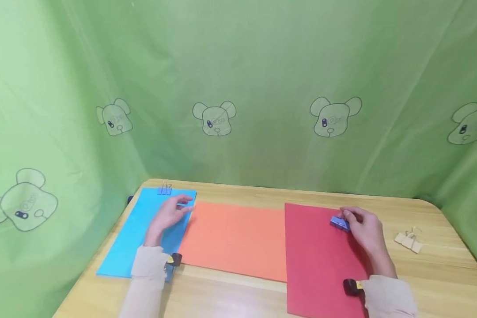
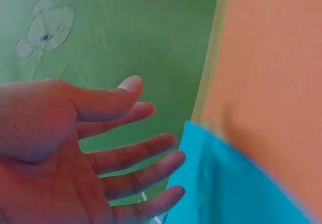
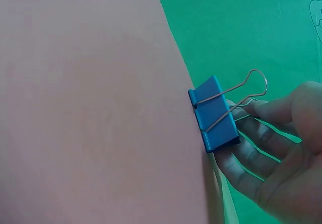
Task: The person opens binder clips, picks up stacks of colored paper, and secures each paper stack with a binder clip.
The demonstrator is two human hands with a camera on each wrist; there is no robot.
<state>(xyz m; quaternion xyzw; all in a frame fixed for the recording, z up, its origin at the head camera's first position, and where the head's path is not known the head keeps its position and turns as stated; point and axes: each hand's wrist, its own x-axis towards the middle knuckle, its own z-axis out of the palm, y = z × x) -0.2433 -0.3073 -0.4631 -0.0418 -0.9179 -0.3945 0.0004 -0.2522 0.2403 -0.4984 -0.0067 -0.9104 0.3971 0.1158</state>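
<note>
A blue binder clip (image 3: 215, 114) is at the edge of the red sheet (image 1: 314, 260), which looks pale pink in the right wrist view. My right hand (image 1: 365, 227) pinches the clip's rear wire handle between thumb and fingers. The other wire handle stands up free. Whether the clip bites the sheet I cannot tell. My left hand (image 1: 171, 215) hovers over the right side of the blue sheet (image 1: 137, 238), fingers spread and loosely bent, holding nothing. On that sheet's far edge sits another blue binder clip (image 1: 164, 191), its handles raised.
Between the blue and red sheets lies an orange sheet (image 1: 238, 240), its ends meeting both. A pale yellow binder clip (image 1: 408, 242) rests on the wooden table (image 1: 441, 274) at the right. Green curtain (image 1: 262, 57) with bear-head drawings surrounds the table's back and sides.
</note>
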